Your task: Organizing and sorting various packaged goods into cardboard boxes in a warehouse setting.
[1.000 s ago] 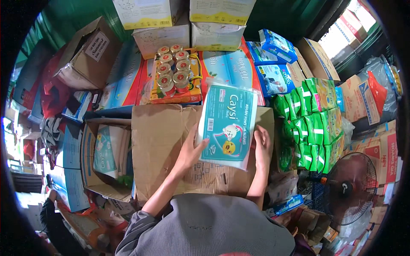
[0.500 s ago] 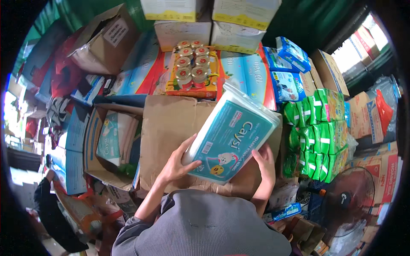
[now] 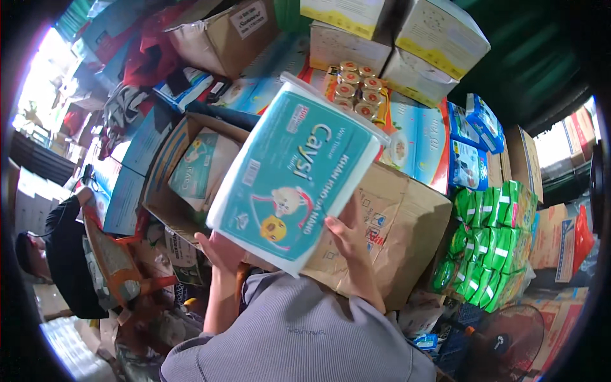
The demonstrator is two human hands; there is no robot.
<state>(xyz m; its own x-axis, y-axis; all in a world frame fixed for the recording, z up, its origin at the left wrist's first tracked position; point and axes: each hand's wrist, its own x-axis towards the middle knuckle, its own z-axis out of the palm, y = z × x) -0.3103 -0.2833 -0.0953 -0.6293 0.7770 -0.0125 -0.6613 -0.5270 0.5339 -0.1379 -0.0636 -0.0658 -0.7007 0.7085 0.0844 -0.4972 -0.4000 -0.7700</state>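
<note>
A large soft pack of dry wipes [image 3: 280, 172], teal with white sides and cartoon animals on its face, is held up tilted in front of me between both hands. My left hand [image 3: 223, 252] is at its lower left corner, partly tucked beneath, with its thumb showing outside. On the right edge my right hand [image 3: 349, 232] grips it, thumb on the front and the other fingers hidden behind. Left of the pack stands an open cardboard box [image 3: 156, 189] with similar teal-and-white packs [image 3: 196, 167] inside. Below lies a brown cardboard surface [image 3: 407, 232] with printed marks.
Jars with gold lids [image 3: 349, 77] stand behind the pack. Green packets [image 3: 490, 245] are stacked at the right, with blue packs [image 3: 470, 162] beyond. White-and-yellow cartons [image 3: 439, 38] rise at the back. A fan [image 3: 509, 340] stands lower right. Another person [image 3: 63, 254] is at the far left.
The pack has come up closer to the view and leftward, toward the open box. My left hand has shifted lower, partly under the pack. The view has turned, so the surroundings sit further right.
</note>
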